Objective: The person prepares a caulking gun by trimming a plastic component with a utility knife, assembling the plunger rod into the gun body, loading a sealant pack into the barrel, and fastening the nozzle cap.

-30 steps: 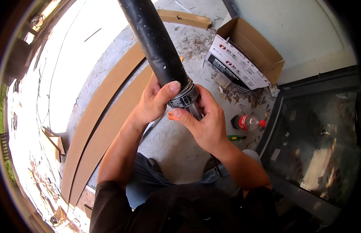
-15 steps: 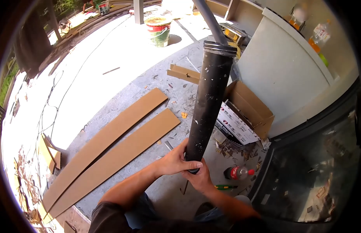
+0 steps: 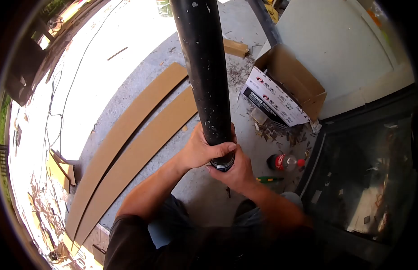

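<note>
A long black tube (image 3: 209,76), flecked with white marks, runs from the top edge of the head view down to my hands. My left hand (image 3: 202,148) is wrapped around its lower part, thumb laid across the front. Closed about the bottom end, my right hand (image 3: 238,173) has its fingers close beneath my left thumb. A ringed, shiny rim shows between the two hands. The tube's far end is out of view.
Two long brown boards (image 3: 128,130) lie at the left. An open cardboard box (image 3: 281,94) stands at the right near a cola bottle (image 3: 285,162), a green-handled tool (image 3: 268,179) and a dark glass panel (image 3: 353,180). Debris litters the floor.
The tube now reaches higher and nearer to the camera, and its ringed far end has left the view. Both hands keep their hold. The view has tipped downward.
</note>
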### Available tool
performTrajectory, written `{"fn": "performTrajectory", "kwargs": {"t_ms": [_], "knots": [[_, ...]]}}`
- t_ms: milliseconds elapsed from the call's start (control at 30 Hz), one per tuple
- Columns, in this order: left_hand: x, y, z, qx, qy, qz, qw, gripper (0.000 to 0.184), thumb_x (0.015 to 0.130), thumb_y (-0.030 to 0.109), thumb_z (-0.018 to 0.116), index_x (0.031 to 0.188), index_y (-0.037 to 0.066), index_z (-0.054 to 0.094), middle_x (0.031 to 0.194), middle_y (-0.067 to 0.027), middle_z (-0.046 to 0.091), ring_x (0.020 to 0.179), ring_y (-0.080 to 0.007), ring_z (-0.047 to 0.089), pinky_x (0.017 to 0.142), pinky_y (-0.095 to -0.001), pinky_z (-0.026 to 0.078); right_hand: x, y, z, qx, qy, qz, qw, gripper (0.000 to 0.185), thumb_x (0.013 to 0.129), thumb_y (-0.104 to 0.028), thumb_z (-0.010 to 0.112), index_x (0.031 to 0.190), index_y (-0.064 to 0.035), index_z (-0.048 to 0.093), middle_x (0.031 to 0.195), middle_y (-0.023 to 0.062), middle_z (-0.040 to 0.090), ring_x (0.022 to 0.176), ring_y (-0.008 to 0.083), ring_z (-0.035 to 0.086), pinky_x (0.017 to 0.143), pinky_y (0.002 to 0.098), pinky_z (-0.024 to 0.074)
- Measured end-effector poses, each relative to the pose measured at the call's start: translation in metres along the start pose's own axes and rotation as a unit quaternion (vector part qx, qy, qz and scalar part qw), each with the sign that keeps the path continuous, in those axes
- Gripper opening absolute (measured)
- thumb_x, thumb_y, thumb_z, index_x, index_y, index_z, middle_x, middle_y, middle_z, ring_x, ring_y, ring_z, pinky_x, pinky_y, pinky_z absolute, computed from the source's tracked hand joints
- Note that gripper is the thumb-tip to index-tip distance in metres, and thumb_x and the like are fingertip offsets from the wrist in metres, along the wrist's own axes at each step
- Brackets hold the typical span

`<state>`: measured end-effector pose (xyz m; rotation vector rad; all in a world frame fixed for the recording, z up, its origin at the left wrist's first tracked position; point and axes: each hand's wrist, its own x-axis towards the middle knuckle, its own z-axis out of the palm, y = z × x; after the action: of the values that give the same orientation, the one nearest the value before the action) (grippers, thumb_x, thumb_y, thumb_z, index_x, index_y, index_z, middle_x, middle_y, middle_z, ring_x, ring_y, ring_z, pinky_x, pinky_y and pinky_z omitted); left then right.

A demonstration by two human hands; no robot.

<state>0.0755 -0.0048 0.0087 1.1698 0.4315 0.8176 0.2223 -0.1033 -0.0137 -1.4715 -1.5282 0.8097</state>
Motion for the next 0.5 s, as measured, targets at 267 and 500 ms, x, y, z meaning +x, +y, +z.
{"fn": "performTrajectory", "kwargs": {"t_ms": [267,500], "knots": [[-0.009,0.008,0.014,0.061,0.083,0.008,0.995,0.066,0.083,0.016,0.086,0.134,0.001,0.047,0.111,-0.0132,0.067,0.102,-0.0245,0.067,0.095,-0.0418,0.055,-0.009,0.014,0.007,0.0,0.021,0.02,1.0,0.074,0.072,-0.03,0.092,0.124,0.0033,0.052,0.113,0.0251,0.064,0.106,0.0418,0.065,0.09,0.0487,0.0528],[-0.014,0.003,0.029,0.002,0.149,0.066,0.987,0.052,0.086,0.007,0.081,0.127,0.0,0.05,0.102,-0.0134,0.066,0.092,-0.0215,0.066,0.08,-0.0341,0.054,-0.015,0.001,0.003,-0.011,0.021,0.014,1.0,0.07,0.07,-0.027,0.091,0.12,0.0032,0.053,0.106,0.0236,0.065,0.102,0.0443,0.064,0.089,0.0499,0.0525]]}}
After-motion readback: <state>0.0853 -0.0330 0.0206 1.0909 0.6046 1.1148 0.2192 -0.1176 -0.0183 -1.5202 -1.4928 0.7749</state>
